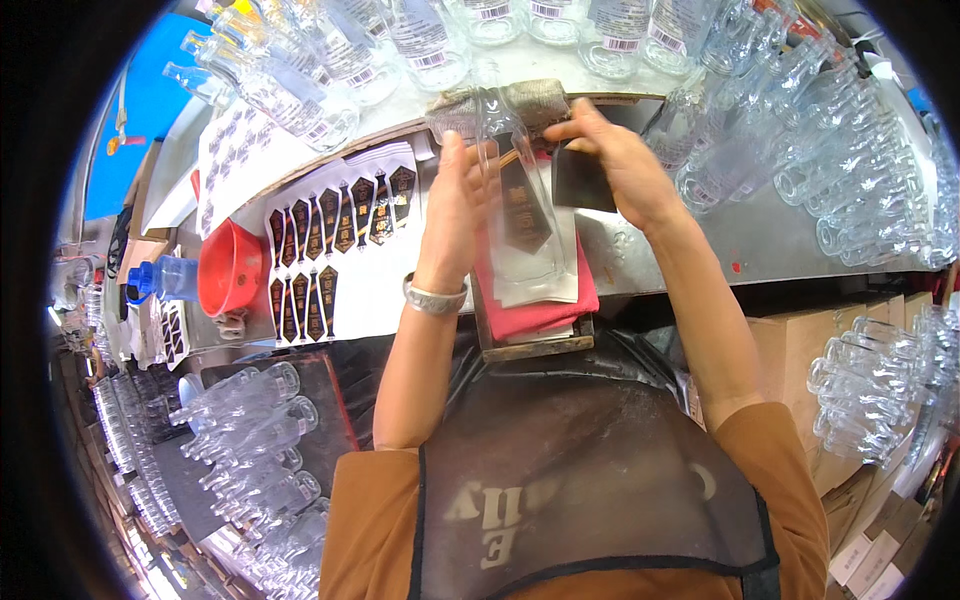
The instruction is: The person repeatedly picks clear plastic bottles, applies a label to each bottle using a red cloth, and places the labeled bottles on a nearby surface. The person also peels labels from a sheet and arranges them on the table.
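A clear glass bottle (540,262) lies on its back in front of me, its neck toward the far side on a greyish cloth roll (548,98). On it shows a black tie-shaped label (522,205) with gold print. My left hand (450,205) is at the bottle's left side, fingers stretched and somewhat blurred; whether they press on the glass I cannot tell. Right of the bottle, my right hand (625,165) has its fingers bent over a dark flat scraper (583,181). Beneath the bottle are a white sheet and a red cloth (540,318) on a wooden stand (540,347).
Sheets of black tie-shaped labels (345,215) lie to the left, near a red bowl (230,268) and a blue-capped plastic bottle (165,279). Glass bottles (425,45) line the far edge, with more at right (800,150) and lower left (250,440). Cardboard boxes (800,360) stand lower right.
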The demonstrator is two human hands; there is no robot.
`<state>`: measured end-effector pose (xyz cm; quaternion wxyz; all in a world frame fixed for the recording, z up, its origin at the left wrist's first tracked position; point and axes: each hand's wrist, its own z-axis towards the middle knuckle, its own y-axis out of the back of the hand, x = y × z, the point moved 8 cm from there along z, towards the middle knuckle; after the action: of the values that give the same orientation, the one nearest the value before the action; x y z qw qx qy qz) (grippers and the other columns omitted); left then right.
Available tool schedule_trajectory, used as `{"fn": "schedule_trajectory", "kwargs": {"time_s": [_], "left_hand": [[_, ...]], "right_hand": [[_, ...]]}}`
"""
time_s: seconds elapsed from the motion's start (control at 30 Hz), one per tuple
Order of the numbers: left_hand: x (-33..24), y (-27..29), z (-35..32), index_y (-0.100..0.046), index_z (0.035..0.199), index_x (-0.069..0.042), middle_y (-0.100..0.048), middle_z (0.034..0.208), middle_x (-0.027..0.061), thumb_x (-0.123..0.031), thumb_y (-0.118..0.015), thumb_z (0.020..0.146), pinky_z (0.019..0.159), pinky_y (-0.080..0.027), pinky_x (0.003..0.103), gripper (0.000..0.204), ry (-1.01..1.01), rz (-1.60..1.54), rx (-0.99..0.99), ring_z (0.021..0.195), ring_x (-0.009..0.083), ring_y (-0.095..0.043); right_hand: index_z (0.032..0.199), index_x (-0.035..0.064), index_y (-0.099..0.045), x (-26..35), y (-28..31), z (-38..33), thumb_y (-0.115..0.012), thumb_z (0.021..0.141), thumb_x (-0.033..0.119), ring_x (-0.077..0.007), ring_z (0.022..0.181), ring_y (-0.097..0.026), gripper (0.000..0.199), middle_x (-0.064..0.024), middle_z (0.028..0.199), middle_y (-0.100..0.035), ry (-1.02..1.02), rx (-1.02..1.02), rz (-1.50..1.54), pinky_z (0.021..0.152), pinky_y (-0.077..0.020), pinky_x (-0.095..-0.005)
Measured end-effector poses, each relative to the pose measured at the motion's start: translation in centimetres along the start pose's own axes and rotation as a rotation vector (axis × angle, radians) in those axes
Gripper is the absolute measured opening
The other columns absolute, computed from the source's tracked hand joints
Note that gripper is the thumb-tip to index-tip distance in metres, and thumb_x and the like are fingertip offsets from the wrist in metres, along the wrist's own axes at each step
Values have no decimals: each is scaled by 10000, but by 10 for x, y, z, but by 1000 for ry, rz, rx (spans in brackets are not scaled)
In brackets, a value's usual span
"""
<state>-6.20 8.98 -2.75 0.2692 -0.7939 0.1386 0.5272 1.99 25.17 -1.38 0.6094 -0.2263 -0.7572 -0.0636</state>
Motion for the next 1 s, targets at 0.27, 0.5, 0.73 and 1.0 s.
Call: {"fn": "schedule_trajectory", "kwargs": {"time_s": [0.27,0.5,0.73,1.0], "left_hand": [[-11,7,-31,-442,1412,103,-576,1359,256,-590,-310,1049,1064,-430,431,794,-67,96,5,1263,316,-564],[-7,26,-41,-469,1376,94,-636,1250,229,-537,-353,1059,949,-509,388,716,-123,71,-13,1126,281,-646],[-9,38,-50,-487,1372,67,-630,1254,225,-501,-369,1066,939,-516,390,656,-157,106,-50,1150,272,-630],[-15,32,-54,-494,1367,60,-627,1275,206,-443,-428,1065,904,-527,347,590,-188,161,-39,1122,247,-645]], "right_hand": [[1181,35,-663,98,-37,-13,-657,866,114,-144,837,-659,324,-92,1001,-705,704,-130,-691,779,-539,-294],[1113,44,-673,123,-68,-21,-643,840,55,-246,930,-676,274,-100,1025,-703,986,61,-910,840,-532,-330],[987,107,-678,87,-103,-87,-724,715,-2,-270,862,-621,297,-61,929,-657,1135,291,-1082,812,-532,-368],[1027,27,-684,126,-55,-33,-648,861,77,-278,911,-674,177,-125,984,-700,1099,-130,-948,813,-533,-335]]}}
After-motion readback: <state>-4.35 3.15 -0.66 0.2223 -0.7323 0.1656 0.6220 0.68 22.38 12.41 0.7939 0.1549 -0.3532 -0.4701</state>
